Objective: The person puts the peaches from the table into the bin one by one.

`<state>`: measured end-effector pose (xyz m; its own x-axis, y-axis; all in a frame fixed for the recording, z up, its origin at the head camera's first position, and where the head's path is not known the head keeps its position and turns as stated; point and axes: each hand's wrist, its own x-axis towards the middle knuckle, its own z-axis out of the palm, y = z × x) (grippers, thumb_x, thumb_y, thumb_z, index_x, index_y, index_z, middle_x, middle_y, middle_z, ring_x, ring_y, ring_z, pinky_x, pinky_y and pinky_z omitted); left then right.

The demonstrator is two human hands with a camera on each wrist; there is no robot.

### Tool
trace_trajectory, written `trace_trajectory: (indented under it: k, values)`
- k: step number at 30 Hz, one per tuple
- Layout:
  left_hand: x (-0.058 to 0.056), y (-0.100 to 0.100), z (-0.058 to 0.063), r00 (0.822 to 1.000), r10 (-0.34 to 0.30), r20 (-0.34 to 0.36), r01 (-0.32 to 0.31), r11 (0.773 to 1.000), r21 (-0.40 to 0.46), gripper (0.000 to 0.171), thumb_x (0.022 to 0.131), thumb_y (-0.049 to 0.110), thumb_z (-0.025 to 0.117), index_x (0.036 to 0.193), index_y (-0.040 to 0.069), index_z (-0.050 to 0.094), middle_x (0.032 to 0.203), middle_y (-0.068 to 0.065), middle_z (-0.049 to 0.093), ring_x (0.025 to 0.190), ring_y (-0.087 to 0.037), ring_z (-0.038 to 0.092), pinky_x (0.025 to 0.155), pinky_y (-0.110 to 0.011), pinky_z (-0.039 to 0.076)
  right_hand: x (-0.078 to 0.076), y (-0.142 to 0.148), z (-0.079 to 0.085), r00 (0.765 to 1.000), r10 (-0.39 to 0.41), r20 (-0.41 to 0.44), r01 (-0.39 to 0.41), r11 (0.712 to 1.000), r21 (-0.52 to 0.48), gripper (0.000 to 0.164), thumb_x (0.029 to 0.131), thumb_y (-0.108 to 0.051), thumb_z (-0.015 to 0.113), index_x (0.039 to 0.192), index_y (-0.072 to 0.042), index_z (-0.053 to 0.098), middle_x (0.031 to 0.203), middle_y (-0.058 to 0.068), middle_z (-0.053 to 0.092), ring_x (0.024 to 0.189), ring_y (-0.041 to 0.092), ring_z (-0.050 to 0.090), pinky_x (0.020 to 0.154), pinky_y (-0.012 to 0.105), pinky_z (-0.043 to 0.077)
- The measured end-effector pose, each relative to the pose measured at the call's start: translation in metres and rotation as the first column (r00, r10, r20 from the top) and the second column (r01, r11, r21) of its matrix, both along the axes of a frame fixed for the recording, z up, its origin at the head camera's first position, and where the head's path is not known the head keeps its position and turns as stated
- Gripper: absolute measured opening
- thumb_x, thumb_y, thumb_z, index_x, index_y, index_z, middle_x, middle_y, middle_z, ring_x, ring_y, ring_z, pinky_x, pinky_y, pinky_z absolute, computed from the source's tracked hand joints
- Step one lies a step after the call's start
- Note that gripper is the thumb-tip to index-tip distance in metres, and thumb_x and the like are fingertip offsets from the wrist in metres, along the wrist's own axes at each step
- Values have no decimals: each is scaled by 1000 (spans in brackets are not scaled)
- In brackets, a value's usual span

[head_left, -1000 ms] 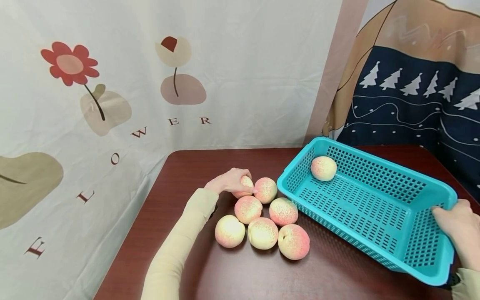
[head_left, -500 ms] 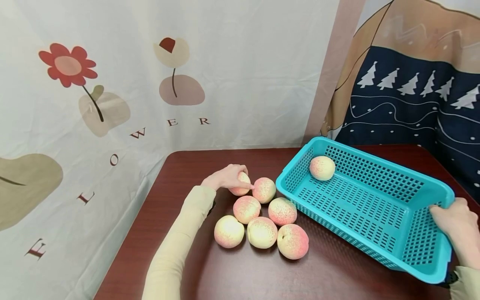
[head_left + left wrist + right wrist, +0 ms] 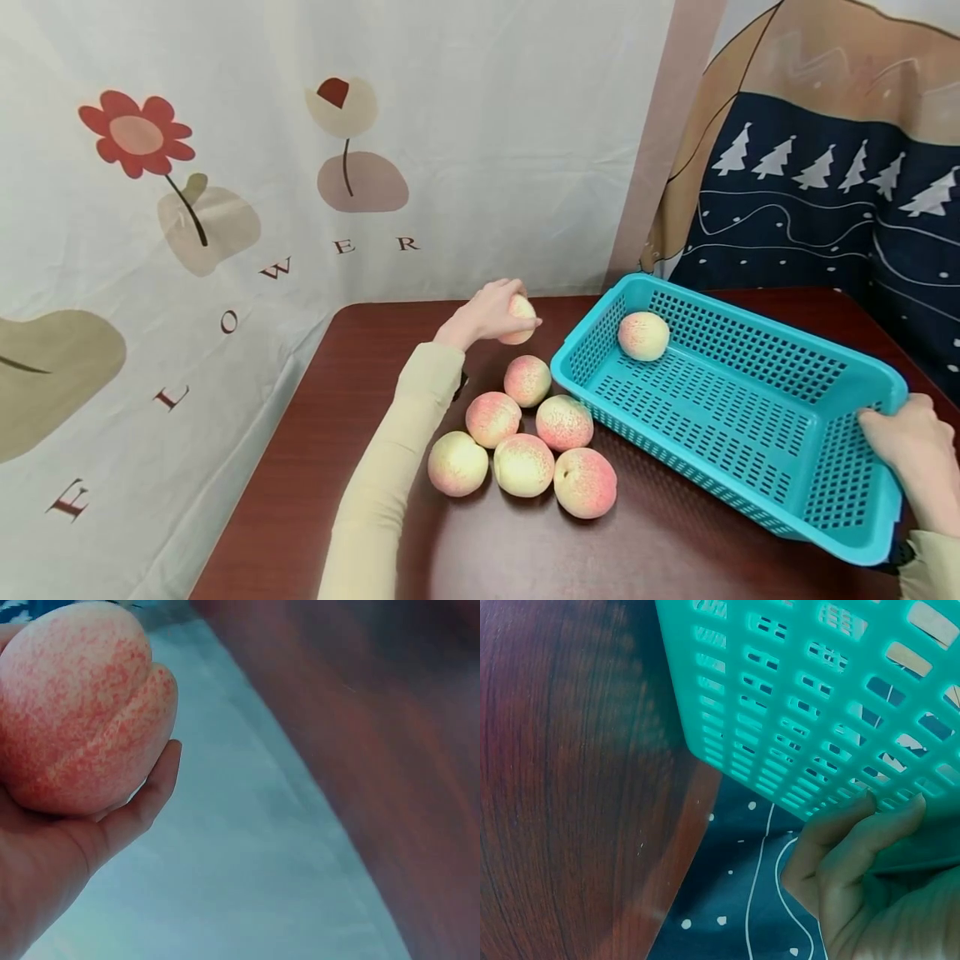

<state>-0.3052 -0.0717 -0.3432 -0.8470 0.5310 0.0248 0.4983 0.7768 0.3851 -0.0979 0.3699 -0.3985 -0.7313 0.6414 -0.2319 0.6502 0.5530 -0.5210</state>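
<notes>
My left hand [image 3: 489, 313] holds a peach [image 3: 519, 321] above the table, left of the basket; the left wrist view shows that peach [image 3: 82, 712] large, speckled pink and creased, with fingers bent round it. A blue-green plastic basket [image 3: 712, 467] stands on the right, tilted across the view. One peach [image 3: 643, 336] lies in its far left corner. At the basket's right end my right hand [image 3: 911, 437] grips the rim. In the right wrist view, fingers [image 3: 847, 855] of that hand curl against the basket's slotted wall [image 3: 780, 697].
Several pink and yellow peaches lie clustered on the dark red table [image 3: 360, 358], the nearest peach [image 3: 527, 381] close to the basket's left end. Behind the table hangs a white printed cloth [image 3: 487, 150], with a dark blue tree-patterned cloth [image 3: 802, 217] at the right.
My left hand has lifted a peach from the back left of the cluster and carried it up and to the right. The right hand stays on the basket rim.
</notes>
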Motion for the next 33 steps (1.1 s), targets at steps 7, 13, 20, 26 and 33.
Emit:
trace_trajectory:
  k: [7, 13, 20, 26, 33]
  values:
    - [3, 46, 21, 998, -56, -34, 57, 998, 24, 42, 83, 50, 64, 110, 18, 53, 109, -1, 56, 100, -20, 54, 81, -33, 47, -2, -2, 0, 1000, 7, -2, -7, 1000, -2, 60, 91, -11, 34, 131, 27, 11, 103, 46, 34, 65, 49, 59, 44, 42, 49]
    - [5, 80, 35, 993, -107, -52, 108, 994, 16, 44, 84, 52, 62, 110, 19, 53, 109, 0, 56, 97, -16, 52, 78, -30, 46, -2, -2, 0, 1000, 5, 1, -5, 1000, -6, 59, 92, -11, 34, 132, 27, 10, 105, 47, 33, 68, 51, 59, 45, 44, 50]
    - [11, 113, 45, 988, -151, -39, 152, 988, 23, 42, 85, 53, 61, 110, 20, 53, 109, 2, 56, 99, -13, 50, 79, -26, 43, 0, -2, 1, 1000, 8, -3, -8, 1000, -10, 59, 92, -11, 33, 132, 27, 10, 104, 46, 33, 66, 50, 59, 46, 44, 51]
    - [15, 146, 40, 987, -159, -33, 160, 987, 33, 43, 84, 53, 62, 111, 21, 53, 111, 4, 56, 100, -11, 50, 78, -22, 43, -1, -1, 1, 1000, -1, 19, 2, 1000, -15, 60, 92, -11, 33, 132, 27, 9, 104, 46, 33, 67, 50, 59, 46, 44, 51]
    - [18, 182, 25, 983, -182, -19, 183, 983, 26, 47, 83, 56, 61, 117, 25, 52, 115, 7, 54, 100, -7, 49, 77, -18, 43, 0, 0, 1, 1000, -4, 15, 4, 1000, -11, 60, 92, -11, 33, 132, 26, 9, 105, 46, 33, 68, 50, 59, 46, 43, 50]
